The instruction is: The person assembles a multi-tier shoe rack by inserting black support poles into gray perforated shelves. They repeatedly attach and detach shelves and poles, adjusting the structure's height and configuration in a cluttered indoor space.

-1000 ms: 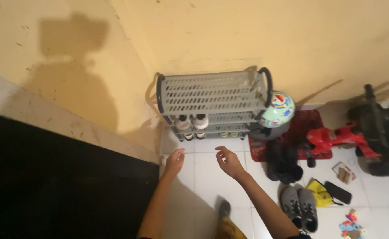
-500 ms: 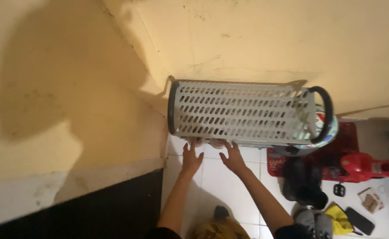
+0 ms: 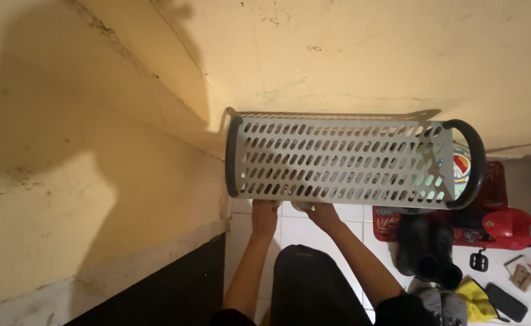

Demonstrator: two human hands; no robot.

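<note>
Two hands reach under a grey perforated plastic shoe rack (image 3: 344, 160) w/ dark rounded end frames, standing in the corner against the yellow wall (image 3: 368, 48). Seen from straight above, its top shelf covers the lower tiers, so whatever sits on them is hidden.

Right of rack: a red ride-on toy (image 3: 516, 224) at the frame edge, partly cut off, on a red patterned mat (image 3: 392, 220); a pair of black boots (image 3: 428, 250) just in front of the mat; a colourful rounded thing, maybe a helmet (image 3: 460, 169), mostly masked by the rack's end frame. Further out from the rack, by the boots: grey shoes (image 3: 443, 302), a yellow cloth-like item (image 3: 480, 299), a black flat object (image 3: 505, 302) — hard to make out.

At rack's front edge, left end: left hand (image 3: 264, 216) and right hand (image 3: 320, 212), wrists showing, fingers gone beneath the shelf. Can't tell if they're spread, curled, or gripping anything. Judging by this, the reach into the lower tier is made; nothing has been brought out into view.
</note>
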